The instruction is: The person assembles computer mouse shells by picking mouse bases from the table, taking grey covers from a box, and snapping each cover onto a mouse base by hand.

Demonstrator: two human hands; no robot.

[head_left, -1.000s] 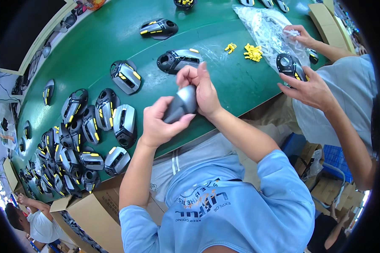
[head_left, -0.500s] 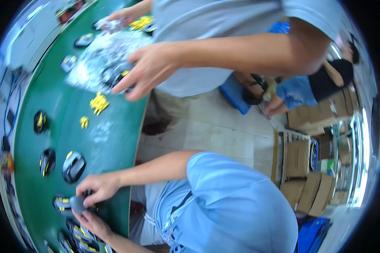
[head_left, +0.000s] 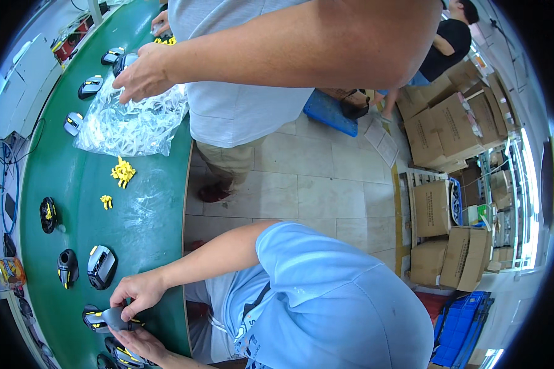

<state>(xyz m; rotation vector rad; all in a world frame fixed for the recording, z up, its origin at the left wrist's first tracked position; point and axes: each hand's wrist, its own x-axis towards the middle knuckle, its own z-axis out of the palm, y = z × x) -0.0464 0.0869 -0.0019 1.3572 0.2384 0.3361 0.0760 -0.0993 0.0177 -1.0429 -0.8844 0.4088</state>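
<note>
My right hand (head_left: 136, 294) pinches a smooth grey rounded shell (head_left: 113, 318), which looks like part of a computer mouse. Below it in the picture, my left hand (head_left: 144, 345) supports the same piece, fingers partly hidden. Under and beside the shell is a black-and-yellow mouse piece (head_left: 92, 320); whether they touch, I cannot tell. More black-and-yellow mouse parts (head_left: 124, 355) crowd near my left hand. Above my right hand lie a grey-and-black mouse (head_left: 102, 268) with yellow trim and a dark mouse piece (head_left: 68, 268).
On the green table (head_left: 148, 240) are small yellow plastic parts (head_left: 123, 172) and a clear bag of white pieces (head_left: 135, 126). A co-worker in grey stands close, one hand (head_left: 146, 72) on a mouse (head_left: 124, 63). Cardboard boxes (head_left: 446, 132) stack at right.
The whole view has shifted, and table items sit lower in the picture. Both my hands keep the grey shell. The co-worker's hand with the mouse has moved toward the bag's far side.
</note>
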